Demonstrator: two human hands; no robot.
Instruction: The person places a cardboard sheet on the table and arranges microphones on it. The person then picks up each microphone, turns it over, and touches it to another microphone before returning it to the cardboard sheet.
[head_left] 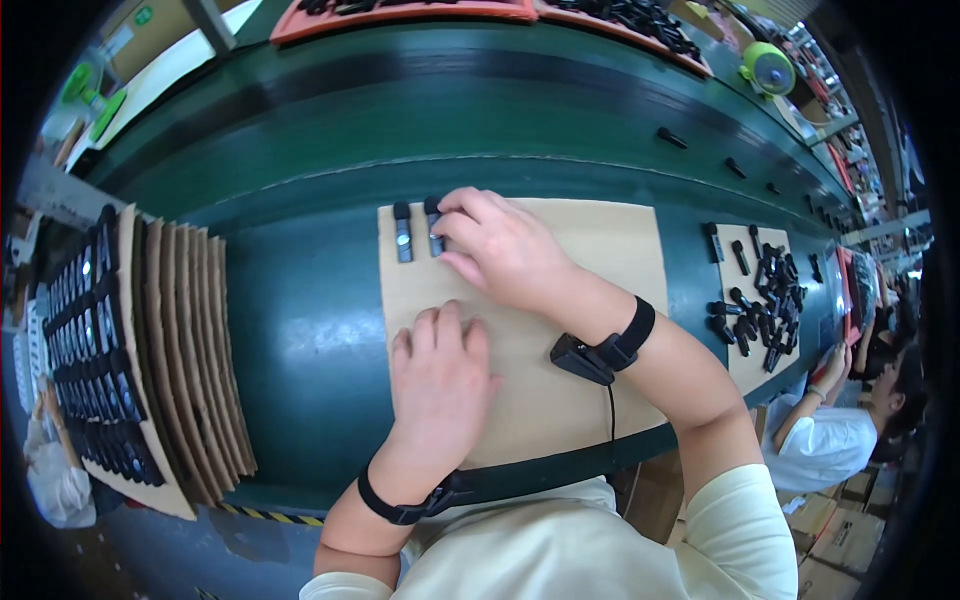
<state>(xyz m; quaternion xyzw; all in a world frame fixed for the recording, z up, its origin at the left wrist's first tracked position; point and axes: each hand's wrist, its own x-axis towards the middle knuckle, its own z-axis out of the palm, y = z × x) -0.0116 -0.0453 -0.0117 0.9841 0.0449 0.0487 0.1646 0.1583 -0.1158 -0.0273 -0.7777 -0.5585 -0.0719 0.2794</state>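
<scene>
A flat cardboard sheet lies on the green surface in front of me. Near its far left corner stands one small clip-on microphone, with a rounded black head, a grey body and a lit spot. Just to its right is a second clip-on microphone, partly covered by my right hand, whose thumb and fingers close around it. My left hand rests palm down on the sheet below them, fingers apart and slightly bent, with nothing visible in it. Both wrists wear black bands.
At left, several cardboard sheets lean together; the outermost carries rows of microphones. A loose pile of microphones lies on cardboard at right. Several single ones dot the green belt. Red trays stand beyond. A person works at right.
</scene>
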